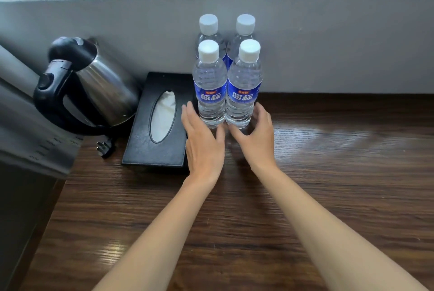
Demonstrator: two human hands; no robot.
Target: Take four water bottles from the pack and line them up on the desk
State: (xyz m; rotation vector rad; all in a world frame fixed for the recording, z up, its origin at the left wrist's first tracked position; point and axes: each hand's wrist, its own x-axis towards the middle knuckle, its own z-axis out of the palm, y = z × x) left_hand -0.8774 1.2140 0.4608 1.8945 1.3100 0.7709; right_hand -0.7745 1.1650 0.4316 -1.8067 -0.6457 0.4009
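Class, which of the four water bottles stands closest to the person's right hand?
The front-right bottle: the right hand cups its base; the other three stand farther left or behind.

Bare forearms, ringless hands [204,140]

You're looking at four clear bottles [209,93] w/ white caps [208,50] and blue labels [242,95] showing white characters plus a small orange-red mark. The desk [328,173] is showing dark brown wood grain w/ pale glare streaks. The tissue box [162,121] is reading black, white tissue in its oval slot. The kettle [94,84] is showing silver steel w/ black lid, handle and plug. The wall [328,44] is looking grey-white.
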